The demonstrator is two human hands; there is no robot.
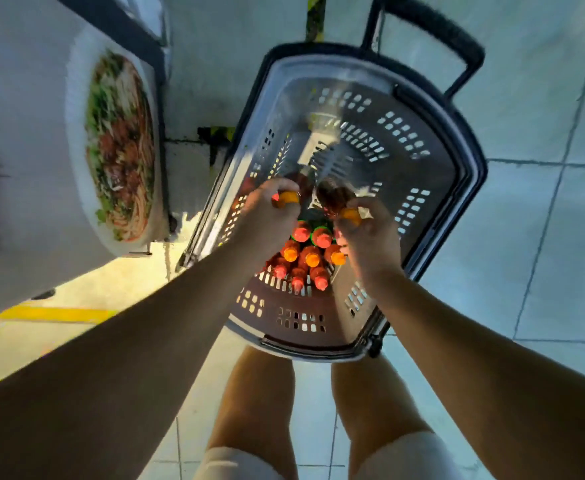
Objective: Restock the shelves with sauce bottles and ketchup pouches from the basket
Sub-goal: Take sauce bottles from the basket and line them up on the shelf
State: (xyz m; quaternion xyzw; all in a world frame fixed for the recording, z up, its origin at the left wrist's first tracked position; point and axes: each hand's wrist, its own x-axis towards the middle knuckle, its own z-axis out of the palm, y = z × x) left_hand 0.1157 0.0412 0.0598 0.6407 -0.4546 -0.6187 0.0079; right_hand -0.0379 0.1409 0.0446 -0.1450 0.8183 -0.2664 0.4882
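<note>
1. The step in hand looks like pickup: left grip (270, 216) and right grip (367, 233) each pinch an orange-capped bottle, apparently, above the basket (422, 174).
2. More bottles (310, 251) stand in the basket; next, both must be lifted clear to the shelves.

No readable text in view.

The bottles (304, 254) in the basket (433, 188) show only their caps from above, with labels hidden or blurred. The white panel (24, 168) at nine o'clock carries a printed picture of a noodle dish (121, 147) but no lettering that can be made out; a dark smear at its left edge is too blurred to read. The striped tape (315, 15) on the floor at twelve o'clock is a marking without words.
</note>
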